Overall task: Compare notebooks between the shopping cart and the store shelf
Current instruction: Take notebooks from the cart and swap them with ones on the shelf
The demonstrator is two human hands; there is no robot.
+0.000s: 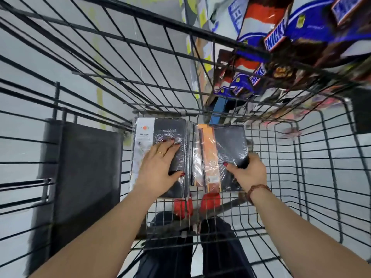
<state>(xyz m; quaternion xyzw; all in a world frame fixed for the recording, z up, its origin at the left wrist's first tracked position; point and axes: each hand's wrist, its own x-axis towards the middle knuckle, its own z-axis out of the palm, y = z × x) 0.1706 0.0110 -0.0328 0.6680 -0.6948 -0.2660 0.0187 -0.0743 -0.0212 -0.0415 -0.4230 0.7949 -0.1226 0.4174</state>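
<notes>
Two items lay in the shopping cart (220,41): the diary (170,129) under your flat left grip (158,167), the orange-banded notebook (230,141) pinched at its corner by your right grip (250,173). Both seemed stiff, light, slippery-wrapped; edges suited holding.

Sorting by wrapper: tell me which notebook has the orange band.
The right notebook, gripped by the right hand; the left notebook has a white band.

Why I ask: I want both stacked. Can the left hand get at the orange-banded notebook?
Probably yes: the left hand rests on the white-banded notebook directly beside the orange-banded notebook, nothing between them, though the right hand grips its right edge.
</notes>
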